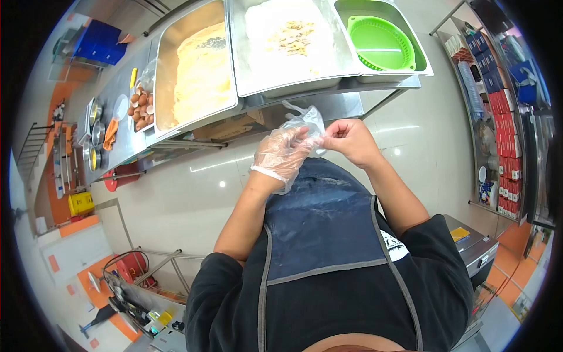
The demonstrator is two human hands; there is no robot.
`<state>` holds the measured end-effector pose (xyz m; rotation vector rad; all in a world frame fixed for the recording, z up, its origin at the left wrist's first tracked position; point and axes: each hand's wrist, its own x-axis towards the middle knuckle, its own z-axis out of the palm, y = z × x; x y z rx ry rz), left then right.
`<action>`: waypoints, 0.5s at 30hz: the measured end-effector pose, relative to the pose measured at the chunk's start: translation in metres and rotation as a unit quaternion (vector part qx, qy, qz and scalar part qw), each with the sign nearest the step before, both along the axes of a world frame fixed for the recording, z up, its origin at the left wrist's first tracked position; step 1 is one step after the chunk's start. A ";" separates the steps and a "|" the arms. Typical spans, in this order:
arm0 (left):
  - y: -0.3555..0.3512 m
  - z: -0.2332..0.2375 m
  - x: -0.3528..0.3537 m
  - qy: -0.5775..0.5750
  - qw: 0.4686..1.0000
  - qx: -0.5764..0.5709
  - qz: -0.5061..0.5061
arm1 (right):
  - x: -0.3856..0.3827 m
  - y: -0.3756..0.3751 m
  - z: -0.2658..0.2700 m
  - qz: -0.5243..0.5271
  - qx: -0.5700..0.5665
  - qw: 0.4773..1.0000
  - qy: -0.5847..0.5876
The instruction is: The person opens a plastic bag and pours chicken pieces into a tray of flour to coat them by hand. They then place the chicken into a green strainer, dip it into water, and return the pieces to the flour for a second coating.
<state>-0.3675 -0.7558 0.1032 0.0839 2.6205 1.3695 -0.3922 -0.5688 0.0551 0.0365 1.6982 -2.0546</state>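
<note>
A clear plastic glove covers my left hand [280,151], whose fingers are closed on a second, loose clear plastic glove [312,120]. My bare right hand [350,141] pinches the edge of that loose glove with thumb and forefinger. Both hands are close together in front of the dark blue apron [322,229], just off the metal table's edge. Beyond them stand a steel tray of yellow mixture [202,82], a steel tray of white powder with flakes [258,76], and a steel tray holding a green sieve-like bowl [381,44].
Eggshells [141,110], an orange cloth [110,135] and small metal bowls [98,134] lie on the left of the metal table. A cardboard box [237,125] sits beneath it. Shelves with red boxes [505,138] stand at the right.
</note>
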 end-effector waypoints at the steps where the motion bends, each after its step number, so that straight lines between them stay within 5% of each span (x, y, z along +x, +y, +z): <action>1: 0.006 0.001 -0.003 -0.025 1.000 0.009 -0.013 | -0.001 0.003 -0.002 0.022 0.056 0.998 0.032; 6: 0.009 -0.008 -0.014 -0.154 0.984 0.071 -0.058 | -0.008 0.014 0.004 0.135 0.148 0.972 0.124; 11: -0.001 0.001 -0.028 -0.092 0.987 -0.056 -0.122 | -0.015 0.013 0.000 0.062 0.061 0.994 0.060; 15: -0.016 -0.004 -0.045 -0.065 0.991 0.053 -0.106 | -0.017 0.005 0.009 0.078 0.098 0.989 0.076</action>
